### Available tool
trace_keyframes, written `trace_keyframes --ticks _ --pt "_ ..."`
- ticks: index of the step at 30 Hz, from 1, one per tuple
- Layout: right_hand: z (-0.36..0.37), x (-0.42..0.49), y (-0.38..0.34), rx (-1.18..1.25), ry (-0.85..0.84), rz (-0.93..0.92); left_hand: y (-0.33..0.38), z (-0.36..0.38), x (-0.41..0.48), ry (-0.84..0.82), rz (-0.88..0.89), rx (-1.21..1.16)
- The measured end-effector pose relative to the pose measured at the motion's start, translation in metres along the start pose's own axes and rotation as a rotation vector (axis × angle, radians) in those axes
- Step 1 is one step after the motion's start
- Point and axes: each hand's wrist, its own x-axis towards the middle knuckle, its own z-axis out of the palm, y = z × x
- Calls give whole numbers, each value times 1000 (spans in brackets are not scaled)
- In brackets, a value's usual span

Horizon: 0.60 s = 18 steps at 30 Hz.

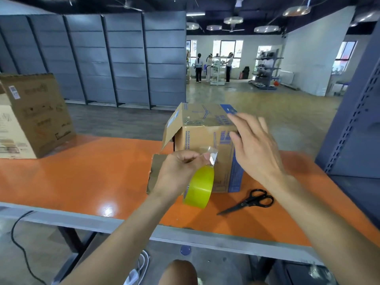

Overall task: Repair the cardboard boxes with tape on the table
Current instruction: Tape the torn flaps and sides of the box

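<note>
A small cardboard box with blue print stands on the orange table, its left flap hanging open. My left hand pinches the loose clear end of a yellow-green tape roll, which hangs below my fingers in front of the box. My right hand is at the box's upper right edge, fingers spread and fairly straight, holding nothing. A cardboard piece sits behind my left hand.
Black scissors lie on the table right of the box. A large cardboard box stands at the table's far left. Grey shelving rises at the right edge. Cables hang below the table's front edge.
</note>
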Motion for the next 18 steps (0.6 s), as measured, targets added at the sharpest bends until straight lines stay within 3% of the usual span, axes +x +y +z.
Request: trace_keyframes --ticks 4,7,10,14,18 --pt "-9 -37 -13 126 -3 108 9 14 3 35 84 8" --pt "-23 -52 -33 341 -231 289 22 28 4 44 108 5" --pt "-33 -54 -42 410 -383 408 29 38 9 38 92 96" --pt "-39 -49 -40 616 -299 504 33 38 22 19 149 248" --pt "-43 -45 -39 660 -164 595 42 29 38 54 260 420"
